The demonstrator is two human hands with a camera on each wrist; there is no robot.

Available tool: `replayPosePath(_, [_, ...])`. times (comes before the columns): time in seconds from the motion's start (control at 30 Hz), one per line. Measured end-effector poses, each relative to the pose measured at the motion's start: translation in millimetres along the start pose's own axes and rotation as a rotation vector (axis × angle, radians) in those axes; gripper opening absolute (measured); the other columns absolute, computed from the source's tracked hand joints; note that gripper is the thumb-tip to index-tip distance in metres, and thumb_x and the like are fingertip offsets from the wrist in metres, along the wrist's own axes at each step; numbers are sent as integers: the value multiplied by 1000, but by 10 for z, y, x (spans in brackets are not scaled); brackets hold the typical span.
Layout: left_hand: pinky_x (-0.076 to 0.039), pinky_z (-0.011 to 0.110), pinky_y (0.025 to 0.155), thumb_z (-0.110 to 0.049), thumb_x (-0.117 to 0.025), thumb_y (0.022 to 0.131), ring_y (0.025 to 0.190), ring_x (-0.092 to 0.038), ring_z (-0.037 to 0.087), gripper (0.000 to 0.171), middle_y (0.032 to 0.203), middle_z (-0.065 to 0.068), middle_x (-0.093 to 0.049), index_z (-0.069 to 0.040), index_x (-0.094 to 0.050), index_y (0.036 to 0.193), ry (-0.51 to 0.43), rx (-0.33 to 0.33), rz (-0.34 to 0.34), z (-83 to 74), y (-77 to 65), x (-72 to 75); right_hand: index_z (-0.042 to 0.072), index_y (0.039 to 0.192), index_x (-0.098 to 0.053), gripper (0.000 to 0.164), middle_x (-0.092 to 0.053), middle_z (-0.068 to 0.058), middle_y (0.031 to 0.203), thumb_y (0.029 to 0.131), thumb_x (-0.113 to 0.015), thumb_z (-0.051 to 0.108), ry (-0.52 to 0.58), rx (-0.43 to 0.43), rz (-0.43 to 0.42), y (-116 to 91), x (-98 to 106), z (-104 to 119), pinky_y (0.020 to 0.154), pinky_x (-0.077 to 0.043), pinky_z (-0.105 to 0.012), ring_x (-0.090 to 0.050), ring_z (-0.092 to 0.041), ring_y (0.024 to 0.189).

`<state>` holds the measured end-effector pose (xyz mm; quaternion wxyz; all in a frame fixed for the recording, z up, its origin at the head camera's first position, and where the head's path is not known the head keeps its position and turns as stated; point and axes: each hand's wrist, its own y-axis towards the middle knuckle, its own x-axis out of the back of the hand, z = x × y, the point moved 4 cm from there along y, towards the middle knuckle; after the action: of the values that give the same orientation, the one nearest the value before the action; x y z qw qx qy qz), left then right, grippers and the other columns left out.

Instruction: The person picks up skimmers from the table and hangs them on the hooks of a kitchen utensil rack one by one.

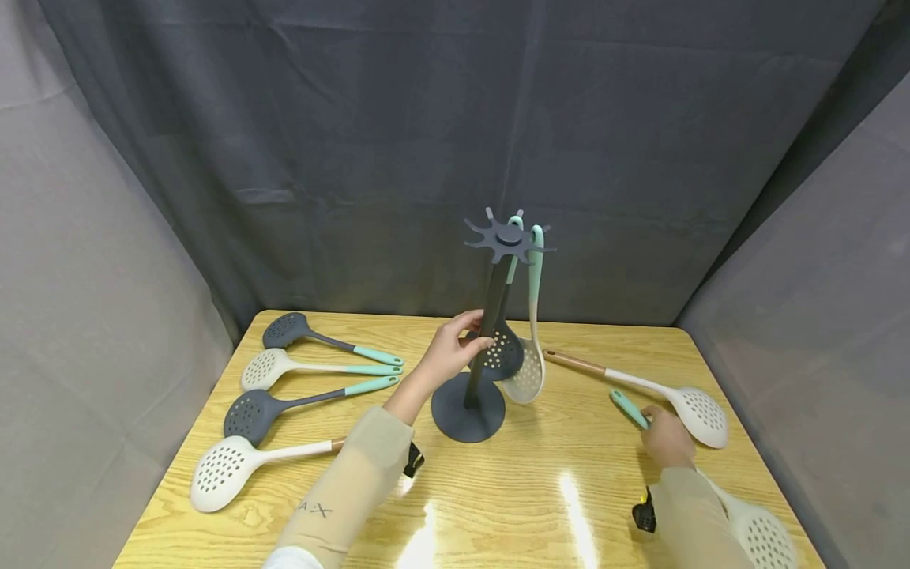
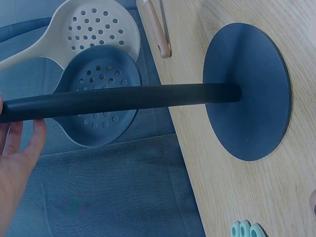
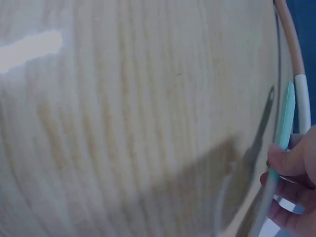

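Observation:
A dark utensil stand [image 1: 472, 423] with a round base and a hooked top stands upright mid-table. My left hand [image 1: 460, 348] grips its post [image 2: 163, 96]. From the hooks hang a dark slotted skimmer [image 1: 503, 356] and a white skimmer [image 1: 524, 378], both with mint handles. At the right, my right hand [image 1: 668, 438] pinches the mint handle [image 3: 285, 118] of another white skimmer [image 1: 764, 537], whose shaft is partly hidden by the sleeve. In the right wrist view, that handle is raised above the table and casts a shadow.
Left of the stand lie two dark skimmers [image 1: 250, 415] [image 1: 286, 329] and two white skimmers [image 1: 222, 474] [image 1: 266, 368]. A white skimmer with a wood-coloured handle [image 1: 700, 415] lies beyond my right hand. Grey curtains [image 1: 398, 158] enclose the wooden table [image 1: 554, 466].

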<state>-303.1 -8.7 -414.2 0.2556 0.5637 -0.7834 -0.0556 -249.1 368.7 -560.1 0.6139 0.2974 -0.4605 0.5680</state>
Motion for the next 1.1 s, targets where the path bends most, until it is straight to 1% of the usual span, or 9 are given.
replayPosePath(0.17, [-52,23,76,-7,-63,86,96,-55,21,38,104,11,-58,-4,-55,122,-15,-6,-2,38,3,-1,-7,121,-52,39,-61,-29,98,82,-55,-2,13,32,-20,20,53,119,51,-44,-36,-58,-26,67])
replayPosePath(0.3, [-52,23,76,-7,-63,86,96,-55,21,38,104,11,-58,-4,-54,123,-8,-8,1,36,1,-2,-8,121,-52,38,-63,-24,87,84,-55,-2,36,41,-31,38,84,212,50,-43,-35,-56,-24,63])
replayPosePath(0.4, [-52,22,76,-7,-63,86,96,-55,21,38,104,11,-58,-4,-54,123,-3,-7,2,38,0,-2,-8,122,-51,37,-62,-21,81,85,-53,-2,64,53,-58,51,121,280,49,-43,-33,-54,-23,60])
replayPosePath(0.63, [-52,23,77,-8,-63,86,97,-55,21,39,104,12,-58,-3,-54,123,-5,1,3,33,-1,-1,-9,117,-54,35,-60,-29,93,82,-54,-6,81,134,-171,80,274,458,52,-44,-36,-55,-27,63])
replayPosePath(0.77, [-52,24,77,-7,-63,86,98,-55,24,39,106,14,-57,-3,-54,123,-13,1,5,29,0,3,-7,116,-55,34,-60,-28,91,82,-56,-5,97,142,-194,83,364,572,50,-42,-33,-54,-26,61])
replayPosePath(0.83, [-52,25,77,-6,-62,86,98,-55,26,39,106,17,-57,0,-53,124,-9,5,11,15,2,5,-6,117,-55,35,-59,-28,92,83,-55,-4,117,140,-197,78,415,628,48,-41,-31,-53,-24,60])
replayPosePath(0.97, [-52,23,77,-1,-60,86,98,-55,30,38,106,21,-56,5,-51,123,4,7,25,-196,-43,40,-5,118,-55,34,-59,-29,95,84,-55,-3,148,161,-222,63,513,745,48,-40,-30,-52,-25,60])
replayPosePath(1.07, [-51,21,77,0,-60,86,98,-55,31,38,105,22,-56,7,-51,122,7,7,31,-348,-80,68,-4,118,-55,34,-59,-28,96,84,-57,-2,160,180,-248,52,575,826,50,-40,-31,-54,-27,64])
replayPosePath(1.1, [-51,21,77,0,-60,86,98,-55,31,38,105,22,-56,7,-51,122,6,7,31,-350,-82,69,-4,118,-56,34,-59,-28,96,84,-58,-2,159,188,-261,52,595,849,51,-41,-31,-55,-27,65])
